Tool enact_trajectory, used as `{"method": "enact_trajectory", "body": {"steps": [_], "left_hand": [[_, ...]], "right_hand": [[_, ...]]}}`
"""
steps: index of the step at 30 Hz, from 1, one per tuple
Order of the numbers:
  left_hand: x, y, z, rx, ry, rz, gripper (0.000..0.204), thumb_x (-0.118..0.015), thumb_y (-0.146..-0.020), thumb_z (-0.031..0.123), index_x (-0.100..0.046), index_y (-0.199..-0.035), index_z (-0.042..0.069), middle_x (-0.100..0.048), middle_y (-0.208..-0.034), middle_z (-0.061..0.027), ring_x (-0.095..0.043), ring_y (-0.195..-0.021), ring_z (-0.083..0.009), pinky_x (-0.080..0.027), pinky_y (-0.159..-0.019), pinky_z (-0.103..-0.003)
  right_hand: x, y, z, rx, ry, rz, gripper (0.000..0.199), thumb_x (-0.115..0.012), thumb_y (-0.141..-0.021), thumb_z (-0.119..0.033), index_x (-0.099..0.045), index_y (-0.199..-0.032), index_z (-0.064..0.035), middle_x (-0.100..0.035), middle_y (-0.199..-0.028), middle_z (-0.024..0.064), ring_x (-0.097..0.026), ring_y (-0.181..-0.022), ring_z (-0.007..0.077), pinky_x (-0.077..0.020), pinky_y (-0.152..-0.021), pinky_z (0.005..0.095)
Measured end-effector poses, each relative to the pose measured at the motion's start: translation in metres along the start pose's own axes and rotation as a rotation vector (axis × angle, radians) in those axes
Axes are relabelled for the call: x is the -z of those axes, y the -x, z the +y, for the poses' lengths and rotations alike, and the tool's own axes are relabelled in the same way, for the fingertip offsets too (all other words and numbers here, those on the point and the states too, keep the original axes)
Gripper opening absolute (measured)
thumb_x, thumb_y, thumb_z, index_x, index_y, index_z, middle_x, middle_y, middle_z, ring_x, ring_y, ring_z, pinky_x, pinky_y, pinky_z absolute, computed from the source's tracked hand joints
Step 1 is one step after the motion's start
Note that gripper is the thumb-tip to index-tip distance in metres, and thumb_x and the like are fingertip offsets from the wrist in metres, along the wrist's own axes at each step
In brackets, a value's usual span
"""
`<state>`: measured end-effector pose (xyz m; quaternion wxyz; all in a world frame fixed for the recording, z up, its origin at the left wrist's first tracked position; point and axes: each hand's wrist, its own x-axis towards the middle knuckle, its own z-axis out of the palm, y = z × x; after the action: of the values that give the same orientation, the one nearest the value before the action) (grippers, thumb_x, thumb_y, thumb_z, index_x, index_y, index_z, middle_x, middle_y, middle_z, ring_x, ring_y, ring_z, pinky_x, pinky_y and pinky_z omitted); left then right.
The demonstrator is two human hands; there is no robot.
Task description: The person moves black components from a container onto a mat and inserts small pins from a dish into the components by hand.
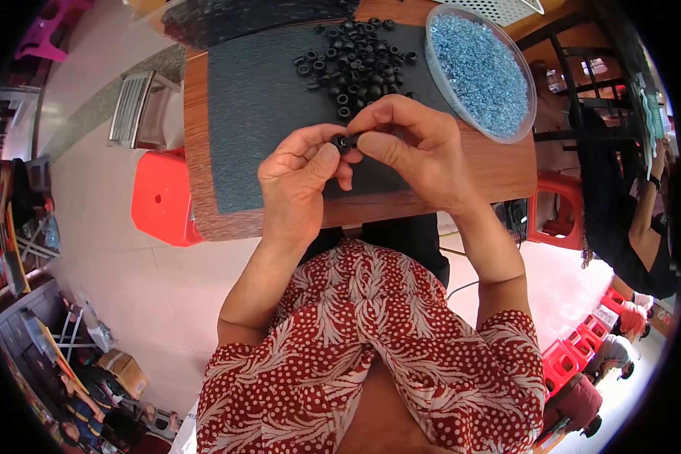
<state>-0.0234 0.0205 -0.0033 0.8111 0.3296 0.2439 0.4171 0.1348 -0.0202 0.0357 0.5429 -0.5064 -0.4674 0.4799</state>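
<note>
Over the near edge of the dark mat (253, 113), my two hands meet around small black round hollow pieces. My left hand (293, 170) is closed, its thumb and fingers pinching a black ring-like piece (342, 143). My right hand (424, 151) pinches a black part against that piece from the right; whether it is a second piece or the same one is hidden by the fingertips. Just beyond my hands lies a loose pile of similar black hollow pieces (356, 68), some with their openings facing up.
A round clear tub (533, 94) of small blue glassy beads (480, 76) stands on the wooden table (197, 136) at right. A white perforated basket (499, 9) and a dark bag (257, 21) lie at the back. Red stools (159, 198) flank the table; several people sit at far right.
</note>
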Motion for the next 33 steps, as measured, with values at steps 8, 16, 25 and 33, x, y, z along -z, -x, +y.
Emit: {"method": "enact_trajectory", "body": {"steps": [8,16,25,33], "left_hand": [[-0.003,0.000,-0.004,-0.004,0.006,-0.043,0.023,-0.057,-0.089,0.007,-0.057,-0.108,-0.007,-0.064,-0.091,-0.0138,-0.062,-0.073,-0.0158,-0.049,-0.061,-0.026],[-0.007,-0.001,-0.011,0.049,0.213,-0.126,0.024,-0.056,-0.090,0.008,-0.056,-0.109,-0.006,-0.064,-0.092,-0.0141,-0.062,-0.075,-0.0166,-0.050,-0.064,-0.028],[-0.011,0.003,-0.017,-0.146,-0.168,-0.059,0.025,-0.058,-0.090,0.013,-0.057,-0.108,-0.004,-0.065,-0.092,-0.0111,-0.059,-0.074,-0.0109,-0.049,-0.065,-0.022],[-0.011,0.003,-0.021,-0.211,-0.241,-0.059,0.023,-0.058,-0.090,0.011,-0.057,-0.108,-0.004,-0.065,-0.092,-0.0084,-0.060,-0.075,-0.0097,-0.049,-0.065,-0.021]], "right_hand": [[0.006,0.006,0.005,0.136,0.128,0.036,0.009,-0.062,-0.080,0.002,-0.060,-0.089,0.0045,-0.063,-0.080,0.0072,-0.063,-0.072,0.0122,-0.0495,-0.064,0.0236],[0.007,0.007,-0.008,0.021,-0.187,-0.009,0.008,-0.058,-0.082,0.007,-0.059,-0.089,0.0061,-0.062,-0.076,0.0081,-0.063,-0.068,0.0145,-0.0529,-0.062,0.0265],[0.008,0.011,-0.010,0.011,-0.115,0.010,0.006,-0.059,-0.081,0.006,-0.059,-0.087,0.0052,-0.062,-0.076,0.0068,-0.062,-0.068,0.0135,-0.0515,-0.064,0.0256],[0.007,0.012,-0.008,0.019,-0.063,0.027,0.007,-0.059,-0.081,0.006,-0.060,-0.088,0.0052,-0.062,-0.077,0.0059,-0.062,-0.070,0.0128,-0.0515,-0.065,0.0251]]}}
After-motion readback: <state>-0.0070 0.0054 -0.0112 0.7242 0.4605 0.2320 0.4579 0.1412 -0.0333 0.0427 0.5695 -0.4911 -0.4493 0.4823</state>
